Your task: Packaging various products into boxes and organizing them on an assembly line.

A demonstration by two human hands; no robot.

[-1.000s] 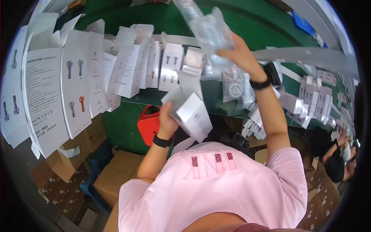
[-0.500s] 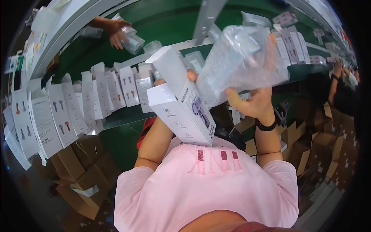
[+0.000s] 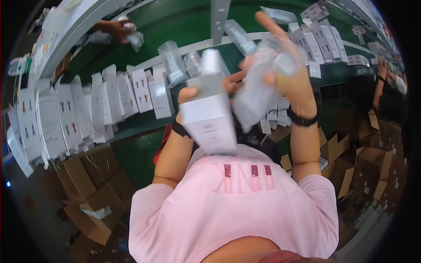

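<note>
My left hand [image 3: 187,95] is wrapped round a white cardboard box [image 3: 212,125] in front of my chest, thumb on one side and fingers on the far side. The upper end of the box is open, and a flap [image 3: 211,61] stands up from it. In my right hand [image 3: 293,85] is a bubble-wrapped item [image 3: 256,94], pinched near its upper part and hanging just right of the box. Motion blurs the hand and the wrap, and what lies inside the wrap is hard to make out. The wrapped item's lower end hangs beside the box, outside it.
A row of white printed boxes [image 3: 66,118] with raised flaps lines the bench at left; more boxes [image 3: 322,41] stand at right. Bubble-wrapped packs [image 3: 172,63] lie beyond my hands. A metal post [image 3: 218,22] rises ahead. A co-worker's hand [image 3: 116,30] holds a wrapped pack. Cartons [image 3: 94,193] sit below.
The box has turned, so its printed picture side no longer shows. My right hand has brought the wrapped item lower and narrower, alongside the box. The co-worker's hand has moved left and away.
</note>
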